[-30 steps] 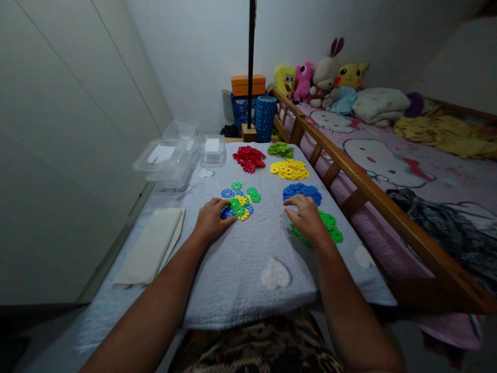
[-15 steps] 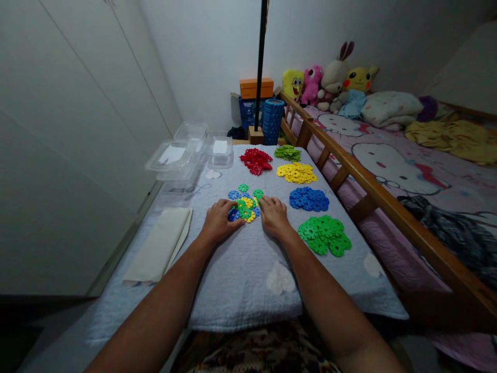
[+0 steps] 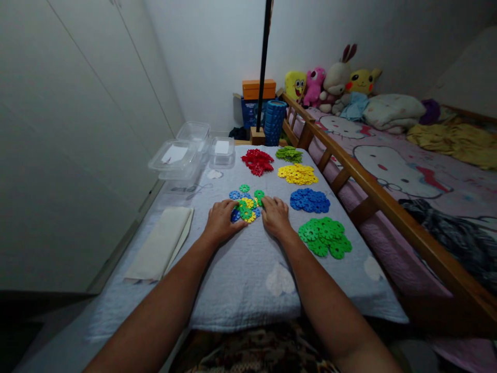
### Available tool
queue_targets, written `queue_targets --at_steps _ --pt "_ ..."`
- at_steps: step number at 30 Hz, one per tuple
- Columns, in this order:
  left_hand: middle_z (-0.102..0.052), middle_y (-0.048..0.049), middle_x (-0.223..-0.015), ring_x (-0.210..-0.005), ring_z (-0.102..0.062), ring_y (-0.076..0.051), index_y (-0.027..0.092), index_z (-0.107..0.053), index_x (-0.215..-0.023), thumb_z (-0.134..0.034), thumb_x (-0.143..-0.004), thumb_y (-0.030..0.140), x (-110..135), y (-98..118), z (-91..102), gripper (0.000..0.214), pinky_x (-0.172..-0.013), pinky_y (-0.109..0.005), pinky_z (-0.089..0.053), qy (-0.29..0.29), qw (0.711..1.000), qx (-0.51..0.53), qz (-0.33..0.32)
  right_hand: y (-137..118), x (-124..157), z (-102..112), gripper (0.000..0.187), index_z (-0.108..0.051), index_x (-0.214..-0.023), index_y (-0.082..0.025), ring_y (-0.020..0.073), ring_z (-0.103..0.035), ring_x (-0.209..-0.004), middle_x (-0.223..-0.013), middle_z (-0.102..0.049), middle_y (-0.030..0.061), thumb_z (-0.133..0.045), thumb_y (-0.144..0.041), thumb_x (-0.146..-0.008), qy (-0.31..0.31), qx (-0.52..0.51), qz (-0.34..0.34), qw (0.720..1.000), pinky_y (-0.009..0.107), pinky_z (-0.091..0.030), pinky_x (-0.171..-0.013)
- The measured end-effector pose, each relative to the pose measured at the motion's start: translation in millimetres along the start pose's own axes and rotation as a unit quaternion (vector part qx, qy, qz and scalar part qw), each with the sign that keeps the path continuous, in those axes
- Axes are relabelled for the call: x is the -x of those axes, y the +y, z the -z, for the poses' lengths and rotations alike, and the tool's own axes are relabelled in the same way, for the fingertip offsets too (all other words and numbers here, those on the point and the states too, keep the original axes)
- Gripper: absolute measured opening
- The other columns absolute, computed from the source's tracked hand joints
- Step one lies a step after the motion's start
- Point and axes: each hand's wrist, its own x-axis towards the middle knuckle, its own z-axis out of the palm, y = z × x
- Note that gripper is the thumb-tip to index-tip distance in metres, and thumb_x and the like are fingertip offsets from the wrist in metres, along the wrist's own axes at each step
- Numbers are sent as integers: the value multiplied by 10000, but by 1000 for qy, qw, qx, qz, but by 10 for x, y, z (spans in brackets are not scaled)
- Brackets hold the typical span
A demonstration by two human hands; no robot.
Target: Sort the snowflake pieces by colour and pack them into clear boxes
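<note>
A loose cluster of flower-shaped plastic discs in green, yellow and blue [image 3: 246,212] lies in the middle of the cloth-covered table. My left hand [image 3: 223,220] rests at its left side, thumb and fingers apart and curved around the edge, with a dark blue disc [image 3: 235,215] between them. At the right side lies my right hand [image 3: 275,215], palm down, its fingertips touching the cluster's edge by a green disc [image 3: 259,194]; its thumb is mostly hidden. Another green disc [image 3: 244,188] and a light blue disc [image 3: 234,195] lie at the cluster's far side.
Sorted disc piles sit beyond and to the right: red [image 3: 257,161], light green [image 3: 289,154], yellow [image 3: 297,174], blue [image 3: 309,200] and green [image 3: 325,237]. Clear plastic boxes [image 3: 174,158] and a folded cream cloth [image 3: 160,243] occupy the left. A wooden bed rail [image 3: 349,168] borders the right.
Both hands stay beside the cluster in nearly the same pose. The whole view has shifted very slightly; no disc has clearly moved.
</note>
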Motion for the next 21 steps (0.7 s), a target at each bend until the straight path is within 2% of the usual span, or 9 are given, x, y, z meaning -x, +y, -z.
queue_targets --at_steps 7,12,14,17,21 --pt "-642 -104 -1318 -1183 -581 -323 252 -648 -1247 -759 -768 492 -17 -29 -18 547 -1039 -477 -440 5 1000 9 -16 8 6 49 250 -690 -1169 -239 276 -519 -1159 -1272 -690 85 -541 -244 -968 24 -2 -3 1000 434 -327 -1029" --pt "-643 -105 -1312 -1170 -589 -321 247 -658 -1237 -760 -766 486 -18 -29 -18 538 -1033 -473 -452 1 1000 14 -21 -5 6 37 409 -590 -1371 -231 292 -475 -1241 -1440 -610 88 -558 -273 -965 30 -10 7 999 440 -308 -1059" --pt "-642 -105 -1314 -1172 -590 -318 248 -660 -1236 -753 -773 483 -15 -27 -22 527 -1037 -473 -451 4 1000 18 -25 -16 8 36 419 -579 -1390 -248 292 -459 -1268 -1470 -591 76 -541 -256 -972 20 -11 19 1000 449 -297 -1077" --pt "-647 -103 -1305 -1162 -597 -313 245 -665 -1227 -745 -780 472 -16 -17 -22 508 -1036 -469 -454 5 999 24 -30 -27 7 45 381 -621 -1339 -267 293 -476 -1243 -1408 -627 82 -556 -248 -964 11 -9 20 1000 448 -311 -1075" --pt "-655 -109 -1283 -1147 -605 -317 236 -675 -1203 -752 -772 461 -26 2 -3 493 -1023 -465 -466 2 999 26 -33 -20 9 79 409 -624 -1339 -249 297 -504 -1205 -1324 -636 120 -616 -266 -930 25 -7 -13 1000 422 -360 -1045"
